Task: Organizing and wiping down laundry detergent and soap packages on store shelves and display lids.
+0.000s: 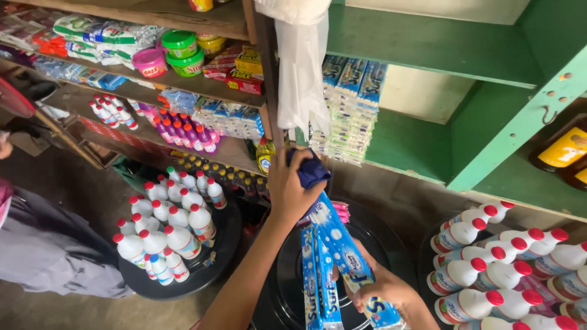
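My left hand [288, 190] is closed around a dark blue cloth [310, 171] and presses it on the top end of a long blue and white strip of sachets [338, 244]. My right hand [386, 293] grips the lower part of that strip, near the bottom edge of the view. A second, similar strip [317, 287] hangs beside it, just to the left. Both strips lie over a black round basin [287, 269] beneath my arms.
White bottles with red caps [168, 226] fill a black basin [223, 250] at left, and more bottles [489, 269] lie at right. Wooden shelves [183, 79] hold jars and packets. A green shelf [428, 140], hanging sachet strips [351, 104], a white plastic bag [302, 67]. A person in grey [43, 244] stands left.
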